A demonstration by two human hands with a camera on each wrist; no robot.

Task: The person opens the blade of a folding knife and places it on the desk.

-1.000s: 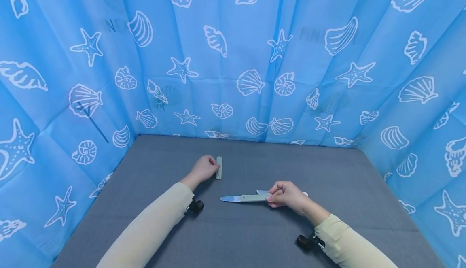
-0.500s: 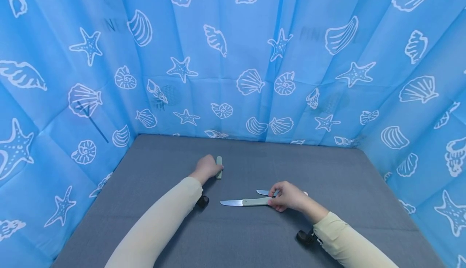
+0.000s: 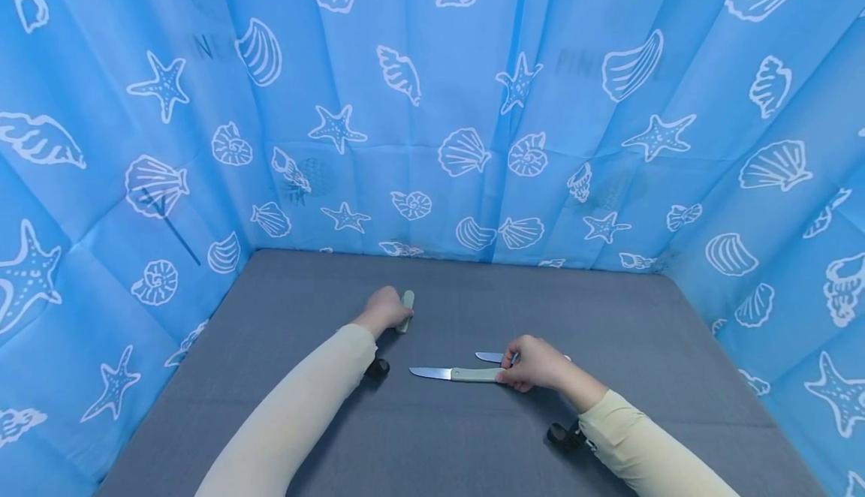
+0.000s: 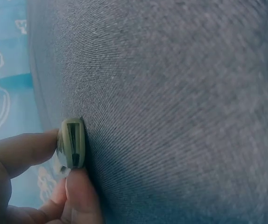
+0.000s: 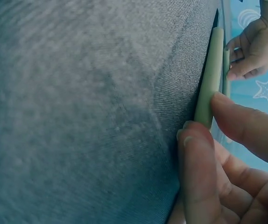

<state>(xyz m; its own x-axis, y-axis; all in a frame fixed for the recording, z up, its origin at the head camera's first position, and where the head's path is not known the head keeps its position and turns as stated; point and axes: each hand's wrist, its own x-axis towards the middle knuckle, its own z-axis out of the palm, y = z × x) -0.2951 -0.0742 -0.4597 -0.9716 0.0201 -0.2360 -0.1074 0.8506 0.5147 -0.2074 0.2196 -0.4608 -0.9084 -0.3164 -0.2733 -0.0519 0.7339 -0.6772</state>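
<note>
My left hand (image 3: 385,309) pinches a slim pale green folding knife (image 3: 408,299), folded up, between thumb and fingers near the far part of the table. A narrow slot shows in the end of this folded knife (image 4: 73,142) in the left wrist view. Nearer and to the right, my right hand (image 3: 537,363) pinches the handle end of an unfolded knife (image 3: 476,375), pale green with a steel blade pointing left. Behind that hand lies another blade (image 3: 488,356), also pointing left; my fingers hide most of its handle.
A grey cloth-covered table (image 3: 324,422) lies under everything. Blue curtains (image 3: 432,129) with white shells and starfish stand along the back and both sides. Black wrist cameras (image 3: 564,437) hang under the sleeves close to the table.
My left hand has moved slightly right and taken hold of the folded knife, which now tilts a little. The right-hand knife has settled lower and its blade has turned slightly.
</note>
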